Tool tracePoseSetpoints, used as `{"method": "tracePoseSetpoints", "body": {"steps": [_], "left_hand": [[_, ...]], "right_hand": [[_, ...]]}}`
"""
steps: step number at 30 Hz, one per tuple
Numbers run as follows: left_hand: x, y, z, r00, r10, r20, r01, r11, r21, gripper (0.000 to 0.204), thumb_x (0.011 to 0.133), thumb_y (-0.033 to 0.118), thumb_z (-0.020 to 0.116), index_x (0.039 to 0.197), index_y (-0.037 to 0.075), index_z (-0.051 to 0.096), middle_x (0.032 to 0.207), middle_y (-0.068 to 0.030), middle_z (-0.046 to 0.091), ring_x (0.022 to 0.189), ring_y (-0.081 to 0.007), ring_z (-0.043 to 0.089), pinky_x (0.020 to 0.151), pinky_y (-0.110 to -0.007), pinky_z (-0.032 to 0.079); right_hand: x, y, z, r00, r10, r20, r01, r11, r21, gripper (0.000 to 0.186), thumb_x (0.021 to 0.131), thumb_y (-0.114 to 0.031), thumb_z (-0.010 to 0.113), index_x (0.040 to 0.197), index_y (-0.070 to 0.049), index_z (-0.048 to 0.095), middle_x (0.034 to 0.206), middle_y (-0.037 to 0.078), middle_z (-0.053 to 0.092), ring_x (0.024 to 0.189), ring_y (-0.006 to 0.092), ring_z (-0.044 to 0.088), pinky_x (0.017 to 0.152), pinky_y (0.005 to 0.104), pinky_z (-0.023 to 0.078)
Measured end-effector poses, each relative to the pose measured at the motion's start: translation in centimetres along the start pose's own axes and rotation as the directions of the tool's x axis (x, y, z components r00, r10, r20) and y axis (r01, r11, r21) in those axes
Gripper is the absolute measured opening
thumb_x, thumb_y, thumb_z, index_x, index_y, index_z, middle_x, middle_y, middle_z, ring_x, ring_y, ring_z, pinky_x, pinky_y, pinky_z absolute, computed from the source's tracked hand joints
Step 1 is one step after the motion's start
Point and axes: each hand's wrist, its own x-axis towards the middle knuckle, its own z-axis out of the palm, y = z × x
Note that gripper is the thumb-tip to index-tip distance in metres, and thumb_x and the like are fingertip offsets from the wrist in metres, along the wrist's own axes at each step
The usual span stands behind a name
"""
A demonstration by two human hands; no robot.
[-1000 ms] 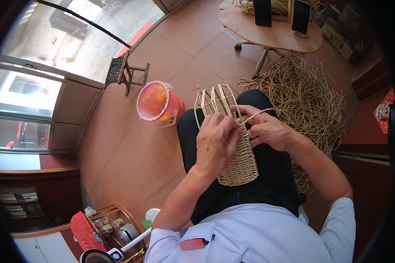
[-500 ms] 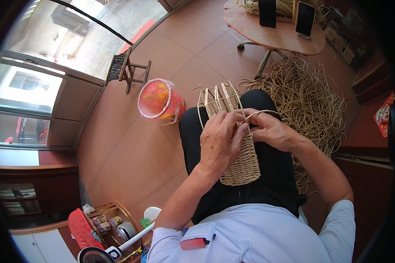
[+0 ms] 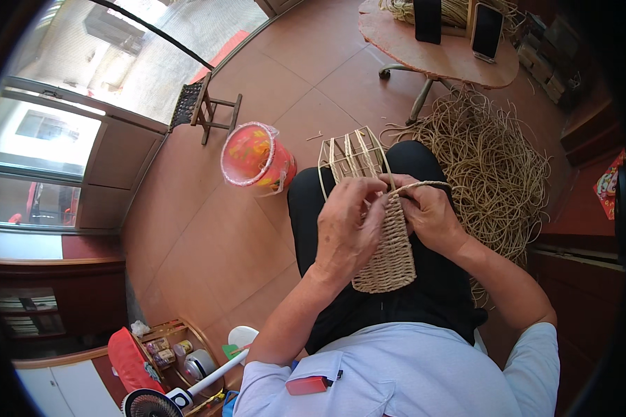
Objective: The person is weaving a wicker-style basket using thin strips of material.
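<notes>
A half-woven basket (image 3: 386, 267) of twisted tan cord on a light frame rests on my lap, its bare ribs at the far end. My left hand (image 3: 348, 226) has curled fingers at the edge of the weave, gripping it from the left. My right hand (image 3: 431, 215) is closed on the weave's right side, beside a working cord (image 3: 424, 184) that loops out over it toward the right. Some of the fingertips are hidden behind the basket and each other.
A pink bucket (image 3: 278, 170) stands ahead-left, near a folding stool (image 3: 212, 115) and glass doors. A heap of cord (image 3: 501, 181) lies right. A round table (image 3: 431, 62) holds two dark devices and cord. A wooden tray (image 3: 184, 330) and a fan (image 3: 146, 406) are lower left.
The basket and both hands have shifted slightly rightward. My right hand's fingers, spread over the top earlier, have drawn down and curled in behind the cord at the weave.
</notes>
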Motion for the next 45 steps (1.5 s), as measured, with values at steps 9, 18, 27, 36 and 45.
{"method": "tracePoseSetpoints", "body": {"steps": [9, 18, 27, 36, 45], "left_hand": [[-3.2, -2.2, -3.6, 0.968, -0.153, -0.200, 0.093, 0.955, -0.283, 0.013, 0.110, 0.001, 0.072, 0.122, 0.001, 0.075, 0.108, 0.0010, 0.073, 0.099, -0.0058, 0.066, 0.089, -0.023, 0.052], [-5.1, -2.9, -3.5, 0.967, -0.233, -0.105, 0.162, 0.876, -0.455, 0.011, 0.110, 0.003, 0.073, 0.120, 0.001, 0.076, 0.103, 0.0029, 0.072, 0.095, -0.0044, 0.066, 0.087, -0.022, 0.053], [-7.2, -7.0, -7.0, 0.916, -0.338, -0.216, 0.238, 0.891, -0.387, 0.008, 0.110, 0.008, 0.074, 0.115, 0.004, 0.078, 0.098, 0.0074, 0.068, 0.088, -0.0013, 0.060, 0.080, -0.020, 0.049], [-8.3, -7.8, -5.9, 0.912, -0.367, -0.181, 0.276, 0.878, -0.391, 0.010, 0.110, 0.010, 0.074, 0.117, 0.005, 0.078, 0.097, 0.0064, 0.069, 0.085, -0.0018, 0.058, 0.077, -0.021, 0.048], [-3.9, -1.5, -3.6, 0.941, 0.309, -0.141, -0.242, 0.901, 0.360, 0.027, 0.095, 0.006, 0.081, 0.122, 0.008, 0.078, 0.115, -0.0118, 0.074, 0.113, -0.0336, 0.068, 0.101, -0.045, 0.052]], "right_hand": [[-0.5, -1.8, -1.1, 0.964, 0.223, -0.143, -0.187, 0.956, 0.227, 0.029, 0.108, -0.006, 0.063, 0.136, -0.001, 0.065, 0.111, 0.008, 0.079, 0.079, 0.0087, 0.072, 0.061, 0.0228, 0.059], [-1.0, -0.2, -3.3, 0.902, 0.353, 0.248, -0.401, 0.476, 0.782, 0.027, 0.100, -0.009, 0.074, 0.124, -0.009, 0.062, 0.097, -0.002, 0.067, 0.062, -0.0012, 0.045, 0.049, 0.0186, 0.032], [-3.4, -0.4, -1.1, 0.930, 0.102, -0.354, -0.203, 0.943, -0.262, 0.024, 0.091, -0.011, 0.082, 0.107, -0.006, 0.066, 0.081, -0.001, 0.068, 0.068, 0.0060, 0.058, 0.064, 0.0264, 0.046], [-4.0, -0.7, 0.0, 0.923, 0.097, -0.371, -0.248, 0.890, -0.384, 0.011, 0.097, -0.016, 0.078, 0.097, -0.006, 0.078, 0.075, 0.002, 0.069, 0.067, 0.0115, 0.064, 0.065, 0.0326, 0.051], [-4.7, 0.6, -0.3, 0.867, 0.068, -0.494, -0.269, 0.897, -0.349, 0.019, 0.093, -0.012, 0.083, 0.105, -0.007, 0.069, 0.072, -0.002, 0.062, 0.063, 0.0088, 0.057, 0.061, 0.0307, 0.047]]}}
